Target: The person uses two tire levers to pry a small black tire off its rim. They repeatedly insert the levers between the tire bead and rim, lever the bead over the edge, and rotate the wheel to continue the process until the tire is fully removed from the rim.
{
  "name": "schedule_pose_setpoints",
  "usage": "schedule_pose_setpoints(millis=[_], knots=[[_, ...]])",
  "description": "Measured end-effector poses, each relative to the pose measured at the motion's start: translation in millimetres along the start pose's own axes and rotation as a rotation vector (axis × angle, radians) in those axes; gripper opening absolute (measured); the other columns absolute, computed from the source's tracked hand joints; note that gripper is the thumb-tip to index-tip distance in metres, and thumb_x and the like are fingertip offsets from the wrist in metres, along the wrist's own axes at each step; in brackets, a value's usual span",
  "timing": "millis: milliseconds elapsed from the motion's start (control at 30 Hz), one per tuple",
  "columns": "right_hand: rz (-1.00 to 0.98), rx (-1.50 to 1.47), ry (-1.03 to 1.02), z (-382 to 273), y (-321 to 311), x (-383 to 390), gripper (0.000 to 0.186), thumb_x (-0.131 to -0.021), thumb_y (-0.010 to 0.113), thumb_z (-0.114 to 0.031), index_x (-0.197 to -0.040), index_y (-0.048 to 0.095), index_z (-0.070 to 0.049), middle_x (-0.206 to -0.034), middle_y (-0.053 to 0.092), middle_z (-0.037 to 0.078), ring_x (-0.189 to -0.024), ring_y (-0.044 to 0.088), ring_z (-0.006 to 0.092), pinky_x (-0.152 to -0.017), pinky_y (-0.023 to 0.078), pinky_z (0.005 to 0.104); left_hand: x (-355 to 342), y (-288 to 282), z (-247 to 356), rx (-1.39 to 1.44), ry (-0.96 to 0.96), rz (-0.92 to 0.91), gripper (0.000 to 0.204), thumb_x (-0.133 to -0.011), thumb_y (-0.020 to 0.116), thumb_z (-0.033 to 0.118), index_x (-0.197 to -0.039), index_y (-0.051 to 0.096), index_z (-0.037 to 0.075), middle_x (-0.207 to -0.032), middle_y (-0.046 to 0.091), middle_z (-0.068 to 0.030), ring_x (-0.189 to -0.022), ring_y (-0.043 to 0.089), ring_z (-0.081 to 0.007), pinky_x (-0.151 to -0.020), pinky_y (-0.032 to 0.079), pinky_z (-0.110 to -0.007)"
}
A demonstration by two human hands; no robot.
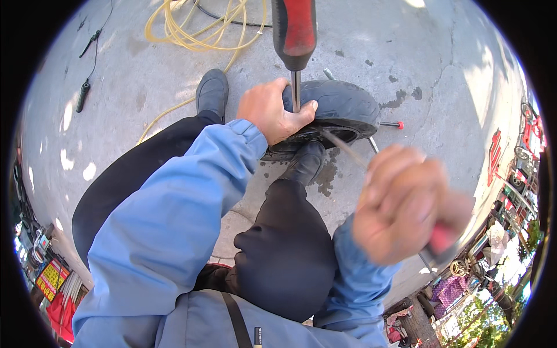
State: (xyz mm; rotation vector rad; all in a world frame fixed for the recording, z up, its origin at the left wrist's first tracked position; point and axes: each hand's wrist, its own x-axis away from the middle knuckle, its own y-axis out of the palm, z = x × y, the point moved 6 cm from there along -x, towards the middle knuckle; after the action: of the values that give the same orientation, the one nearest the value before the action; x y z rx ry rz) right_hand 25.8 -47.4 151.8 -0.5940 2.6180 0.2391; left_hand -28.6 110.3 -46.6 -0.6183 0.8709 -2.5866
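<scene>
A small black tyre (342, 104) lies on the concrete ground, pinned under my right shoe (304, 162). My left hand (270, 110) presses on the tyre's near edge, next to the metal shaft of an upright red-and-black-handled screwdriver (295, 35) stuck into the rim area. My right hand (406, 203), blurred by motion, is closed around the red handle of a second screwdriver (342, 148) whose shaft points down into the tyre's edge. My left shoe (212, 93) stands to the left of the tyre.
A coiled yellow hose (197, 29) lies at the top of the ground. A black cable with a tool end (84, 93) lies at the far left. A small red-tipped tool (391, 124) sticks out right of the tyre. Wet stains mark the concrete.
</scene>
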Motion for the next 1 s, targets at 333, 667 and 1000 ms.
schedule_pose_setpoints(millis=[333, 667, 1000], knots=[[-0.136, 0.107, -0.080, -32.9, 5.2, 67.3, 0.027, -0.104, 0.062, -0.022, -0.092, 0.041, -0.012, -0.069, 0.049, 0.003, -0.054, 0.049, 0.0144, -0.047, 0.042, 0.0322, 19.7, -5.3, 17.0, -0.052, 0.041, 0.000, 0.071, -0.082, 0.075, 0.055, -0.112, 0.070, -0.009, -0.087, 0.071, -0.0320, -0.089, 0.072, -0.0475, -0.080, 0.056, -0.050], [-0.057, -0.021, -0.052, -11.0, -14.4, 30.6, 0.018, -0.104, 0.055, -0.012, -0.093, 0.041, -0.011, -0.067, 0.046, 0.003, -0.054, 0.049, 0.0155, -0.051, 0.043, 0.0330, 11.0, 2.0, 15.4, -0.060, -0.007, -0.032, 0.064, -0.081, 0.077, 0.057, -0.108, 0.070, 0.000, -0.094, 0.075, -0.0253, -0.090, 0.072, -0.0434, -0.083, 0.057, -0.049], [0.065, 0.065, -0.033, -34.7, -41.1, 113.5, 0.025, -0.108, 0.057, -0.023, -0.093, 0.041, -0.011, -0.074, 0.052, 0.005, -0.071, 0.058, 0.0222, -0.068, 0.051, 0.0448, 24.8, 0.1, 19.0, -0.074, 0.091, -0.005, 0.074, -0.083, 0.072, 0.059, -0.112, 0.069, -0.009, -0.082, 0.070, -0.0299, -0.085, 0.072, -0.0463, -0.078, 0.056, -0.050]])
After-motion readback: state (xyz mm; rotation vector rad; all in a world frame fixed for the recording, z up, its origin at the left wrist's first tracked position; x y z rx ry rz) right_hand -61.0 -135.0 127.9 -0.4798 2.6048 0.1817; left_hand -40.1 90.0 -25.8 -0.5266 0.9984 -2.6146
